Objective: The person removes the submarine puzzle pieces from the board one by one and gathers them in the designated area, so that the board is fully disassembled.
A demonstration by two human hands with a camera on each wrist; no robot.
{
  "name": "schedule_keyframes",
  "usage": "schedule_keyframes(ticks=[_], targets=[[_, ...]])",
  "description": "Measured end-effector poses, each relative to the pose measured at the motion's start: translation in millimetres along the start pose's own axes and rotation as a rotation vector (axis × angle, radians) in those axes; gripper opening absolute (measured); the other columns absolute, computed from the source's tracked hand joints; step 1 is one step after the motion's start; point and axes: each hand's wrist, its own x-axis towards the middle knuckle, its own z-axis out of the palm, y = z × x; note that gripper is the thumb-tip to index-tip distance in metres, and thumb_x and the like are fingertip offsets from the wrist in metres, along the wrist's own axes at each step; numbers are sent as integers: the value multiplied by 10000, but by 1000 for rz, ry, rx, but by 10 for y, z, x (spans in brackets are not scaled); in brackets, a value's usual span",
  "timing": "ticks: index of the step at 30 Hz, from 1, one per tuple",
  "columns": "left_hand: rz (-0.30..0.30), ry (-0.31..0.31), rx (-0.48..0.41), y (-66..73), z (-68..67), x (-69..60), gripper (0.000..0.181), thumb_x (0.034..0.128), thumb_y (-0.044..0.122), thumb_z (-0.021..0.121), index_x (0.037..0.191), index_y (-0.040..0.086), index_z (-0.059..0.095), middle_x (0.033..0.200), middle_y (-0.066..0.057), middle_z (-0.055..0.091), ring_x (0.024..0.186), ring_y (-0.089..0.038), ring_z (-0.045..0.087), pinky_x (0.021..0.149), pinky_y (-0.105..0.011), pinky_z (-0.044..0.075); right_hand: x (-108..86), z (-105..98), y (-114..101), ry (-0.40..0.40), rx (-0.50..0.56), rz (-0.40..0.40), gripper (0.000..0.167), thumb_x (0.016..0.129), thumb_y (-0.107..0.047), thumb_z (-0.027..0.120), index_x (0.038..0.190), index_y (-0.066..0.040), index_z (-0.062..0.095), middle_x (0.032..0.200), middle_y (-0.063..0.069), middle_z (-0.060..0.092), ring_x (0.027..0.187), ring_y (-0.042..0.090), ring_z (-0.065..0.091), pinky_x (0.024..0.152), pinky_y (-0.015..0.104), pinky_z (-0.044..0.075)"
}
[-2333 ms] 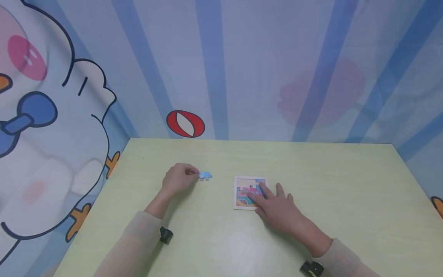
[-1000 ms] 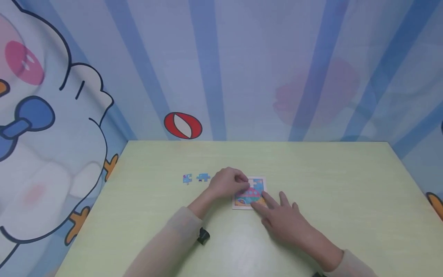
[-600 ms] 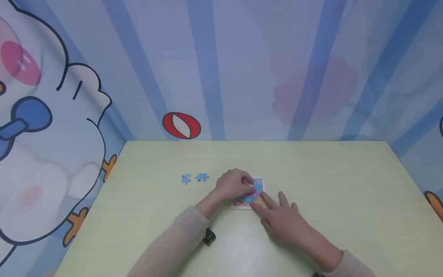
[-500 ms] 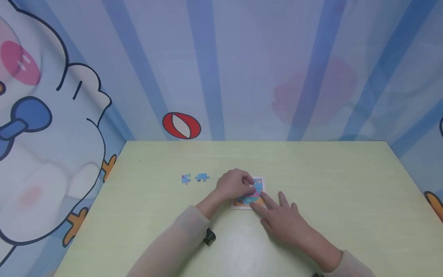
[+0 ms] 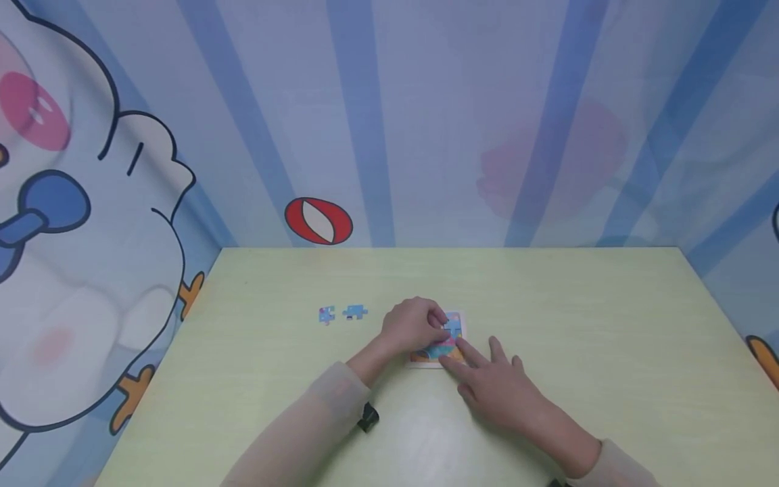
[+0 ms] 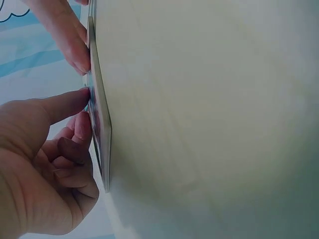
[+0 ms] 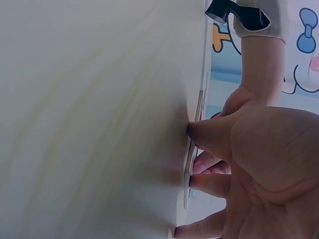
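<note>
A small square jigsaw puzzle [image 5: 439, 352] in a pale tray lies mid-table, showing blue, pink and orange parts. Over its upper left my left hand [image 5: 414, 326] is bent, thumb and fingertips pinching a puzzle piece against the picture; the fingers mostly hide the piece. In the left wrist view, the thumb and a curled finger touch the face of the tray [image 6: 103, 130]. My right hand [image 5: 502, 385] lies at the lower right with fingers spread, the fingertips resting on the puzzle's edge. The right wrist view shows its thumb and a finger along the tray edge [image 7: 189, 169].
Two loose blue puzzle pieces, one at the left [image 5: 326, 314] and one beside it [image 5: 355, 312], lie left of my left hand. The pale yellow table [image 5: 578, 304] ends at a blue striped backdrop [image 5: 426, 135] with cartoon figures.
My left hand has moved right from the loose pieces onto the puzzle, then almost stopped there. The right hand has drawn back slightly to the puzzle's lower right edge.
</note>
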Motion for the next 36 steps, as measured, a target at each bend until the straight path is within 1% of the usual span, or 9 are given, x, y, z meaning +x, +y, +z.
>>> schedule_keyframes(ticks=[4, 8, 12, 17, 22, 26, 30, 34, 36], targets=[[14, 13, -2, 7, 12, -8, 166, 875, 300, 853, 968, 223, 738, 837, 154, 664, 744, -47, 599, 668, -297, 471, -1, -9, -4, -1, 2, -1, 492, 1024, -225, 635, 1507, -271, 556, 1587, 126, 460, 1300, 674, 417, 838, 799, 436], [26, 27, 6, 17, 12, -12, 123, 903, 276, 820, 976, 217, 740, 845, 147, 671, 744, -43, 604, 662, -289, 475, -5, -10, -3, 12, -6, -10, 485, 1020, -223, 640, 1498, -268, 567, 1575, 130, 474, 1288, 670, 433, 824, 789, 448], [29, 42, 13, 26, 15, -9, 98, 913, 263, 801, 982, 219, 747, 845, 145, 682, 747, -38, 609, 660, -284, 478, -9, -11, -3, 22, -10, -19, 477, 1019, -223, 642, 1490, -263, 576, 1566, 136, 485, 1278, 670, 445, 812, 783, 456], [35, 60, -2, 44, 12, -11, 86, 913, 263, 800, 975, 220, 761, 840, 144, 694, 740, -34, 615, 648, -280, 481, -11, -15, -7, 30, -16, -22, 476, 1018, -221, 639, 1488, -263, 574, 1560, 137, 492, 1280, 662, 448, 810, 777, 459], [52, 71, -38, 20, -7, -8, 71, 914, 269, 790, 965, 224, 771, 840, 147, 702, 749, -30, 628, 647, -280, 495, -8, -16, -9, 28, -22, -20, 475, 1021, -221, 633, 1490, -262, 572, 1562, 136, 490, 1280, 660, 449, 811, 775, 461], [50, 76, -105, -54, -66, -16, 77, 905, 285, 790, 957, 231, 774, 850, 153, 707, 782, -35, 645, 699, -297, 519, 0, -17, -14, 12, -13, -10, 478, 1026, -219, 621, 1498, -267, 566, 1573, 134, 476, 1293, 664, 435, 825, 781, 453], [31, 69, -209, -174, -196, -65, 106, 905, 285, 787, 983, 216, 768, 876, 114, 712, 826, -90, 663, 758, -341, 534, 10, -12, -20, -2, -12, 4, 476, 1029, -225, 620, 1500, -267, 567, 1574, 136, 474, 1305, 661, 424, 845, 786, 442], [-9, 69, -294, -335, -363, -131, 121, 932, 281, 779, 1018, 198, 765, 923, 61, 715, 866, -155, 665, 744, -369, 549, 18, 1, -18, -13, -9, 20, 477, 1027, -234, 628, 1499, -269, 568, 1575, 137, 472, 1315, 663, 412, 865, 802, 425], [-31, 83, -313, -429, -441, -157, 121, 940, 274, 779, 1024, 188, 767, 941, 44, 716, 876, -171, 662, 719, -366, 552, 18, 7, -15, -19, -2, 28, 477, 1030, -237, 621, 1503, -272, 564, 1582, 135, 464, 1327, 663, 399, 880, 807, 413]])
